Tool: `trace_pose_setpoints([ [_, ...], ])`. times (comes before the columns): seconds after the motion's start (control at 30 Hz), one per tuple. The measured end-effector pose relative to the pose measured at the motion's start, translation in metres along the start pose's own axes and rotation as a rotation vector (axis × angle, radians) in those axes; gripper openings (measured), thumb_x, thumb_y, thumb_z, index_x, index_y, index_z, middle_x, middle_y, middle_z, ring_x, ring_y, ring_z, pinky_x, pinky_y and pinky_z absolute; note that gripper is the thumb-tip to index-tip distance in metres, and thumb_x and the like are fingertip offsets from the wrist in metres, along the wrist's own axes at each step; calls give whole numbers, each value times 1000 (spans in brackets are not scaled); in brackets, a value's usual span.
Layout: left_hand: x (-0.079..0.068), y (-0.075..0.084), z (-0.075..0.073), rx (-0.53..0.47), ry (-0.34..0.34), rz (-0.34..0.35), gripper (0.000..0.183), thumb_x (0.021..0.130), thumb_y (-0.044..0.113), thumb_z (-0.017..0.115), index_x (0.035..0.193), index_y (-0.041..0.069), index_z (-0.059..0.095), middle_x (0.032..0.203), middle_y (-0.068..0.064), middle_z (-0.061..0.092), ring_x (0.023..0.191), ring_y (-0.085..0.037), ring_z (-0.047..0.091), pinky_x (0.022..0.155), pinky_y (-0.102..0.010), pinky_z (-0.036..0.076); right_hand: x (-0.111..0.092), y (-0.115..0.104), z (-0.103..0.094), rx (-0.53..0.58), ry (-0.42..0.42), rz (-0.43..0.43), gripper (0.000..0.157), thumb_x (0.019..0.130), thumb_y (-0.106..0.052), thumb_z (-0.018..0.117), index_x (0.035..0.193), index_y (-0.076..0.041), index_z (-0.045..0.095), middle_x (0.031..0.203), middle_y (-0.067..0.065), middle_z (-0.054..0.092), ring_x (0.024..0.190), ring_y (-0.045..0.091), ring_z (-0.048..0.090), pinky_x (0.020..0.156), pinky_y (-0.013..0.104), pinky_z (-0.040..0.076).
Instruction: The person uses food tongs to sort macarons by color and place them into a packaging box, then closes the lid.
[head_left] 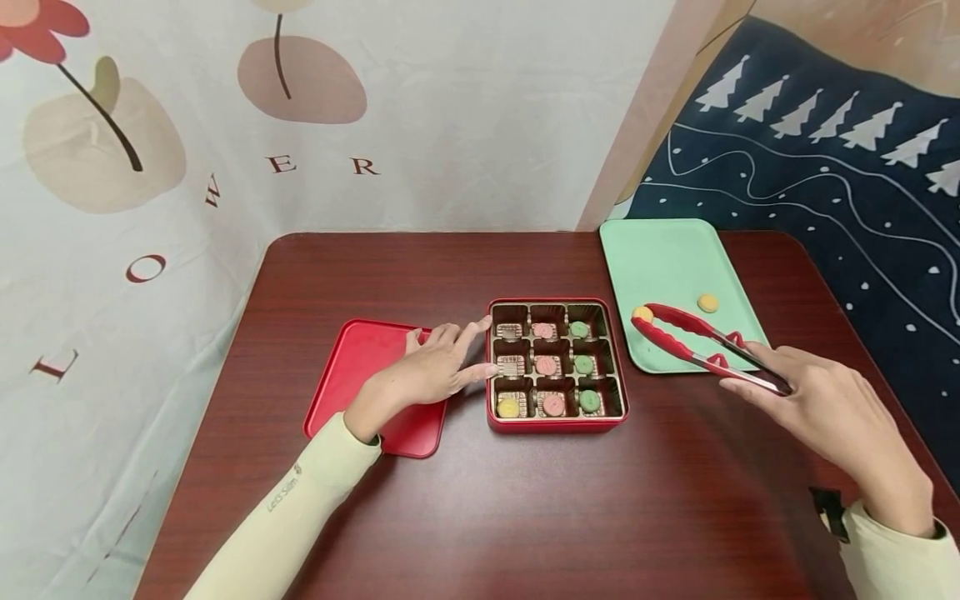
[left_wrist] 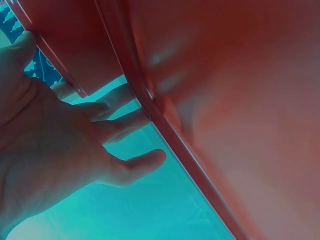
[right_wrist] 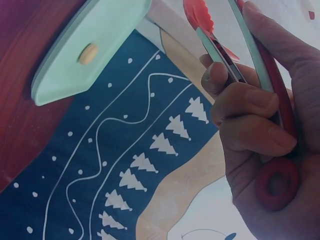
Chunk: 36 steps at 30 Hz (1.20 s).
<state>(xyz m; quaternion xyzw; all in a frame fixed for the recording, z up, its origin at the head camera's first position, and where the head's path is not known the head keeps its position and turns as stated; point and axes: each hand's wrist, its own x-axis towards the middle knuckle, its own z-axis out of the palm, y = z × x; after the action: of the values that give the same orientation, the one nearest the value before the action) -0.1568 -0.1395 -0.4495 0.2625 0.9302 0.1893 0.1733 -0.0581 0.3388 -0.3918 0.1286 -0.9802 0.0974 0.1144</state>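
Observation:
My right hand grips a pair of red-tipped metal tongs; the red tips pinch a yellow macaron above the left edge of the mint tray. Another yellow macaron lies on that tray. My left hand stretches its thumb and index finger to the left rim of a red divided box. Inside, the middle column holds pink macarons and the right column green ones. In the left column, a yellow macaron sits in the front compartment; the other two show bare patterned bottoms.
A red lid lies on the brown table left of the box, partly under my left hand. A pale printed cloth hangs behind the table, and a dark blue tree-patterned cloth hangs at the right.

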Motion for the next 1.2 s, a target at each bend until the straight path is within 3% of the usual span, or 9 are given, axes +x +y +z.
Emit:
trace_pose_setpoints([
  [0.13,0,1,1,-12,-4,2,80,110,62,53,172,21,23,151,-22,50,147,-40,42,111,-75,21,2,-3,0,9,-1,-13,73,80,-34,98,137,4,73,120,31,73,88,40,70,62,54,53],
  [0.33,0,2,-1,-20,-6,-5,81,110,62,55,173,22,22,152,-23,49,148,-40,41,114,-76,18,7,-7,0,26,-1,-44,71,81,-36,98,138,0,74,115,24,76,80,33,68,58,47,48],
  [0.53,0,3,-1,-19,-3,-5,81,110,60,55,173,20,23,151,-23,50,147,-40,42,114,-76,18,10,-11,2,34,-2,-51,71,81,-36,98,139,-2,74,119,26,75,87,38,71,61,54,52],
  [0.83,-1,1,0,-31,4,11,80,111,59,56,172,19,23,151,-24,51,148,-42,41,116,-78,17,15,-17,2,37,3,-73,70,80,-37,98,135,0,76,111,23,77,79,31,68,57,44,47],
  [1.07,-1,1,0,-34,4,9,81,110,60,56,172,19,23,151,-24,51,148,-43,42,116,-78,16,19,-23,1,55,-8,-91,70,80,-34,99,136,0,75,118,26,76,89,38,72,63,52,53],
  [1.2,-1,1,-1,-24,2,12,81,110,59,57,172,19,23,150,-23,52,147,-43,43,116,-77,17,22,-26,2,58,-37,-83,71,80,-37,98,137,0,75,118,27,76,89,38,73,62,49,53],
])
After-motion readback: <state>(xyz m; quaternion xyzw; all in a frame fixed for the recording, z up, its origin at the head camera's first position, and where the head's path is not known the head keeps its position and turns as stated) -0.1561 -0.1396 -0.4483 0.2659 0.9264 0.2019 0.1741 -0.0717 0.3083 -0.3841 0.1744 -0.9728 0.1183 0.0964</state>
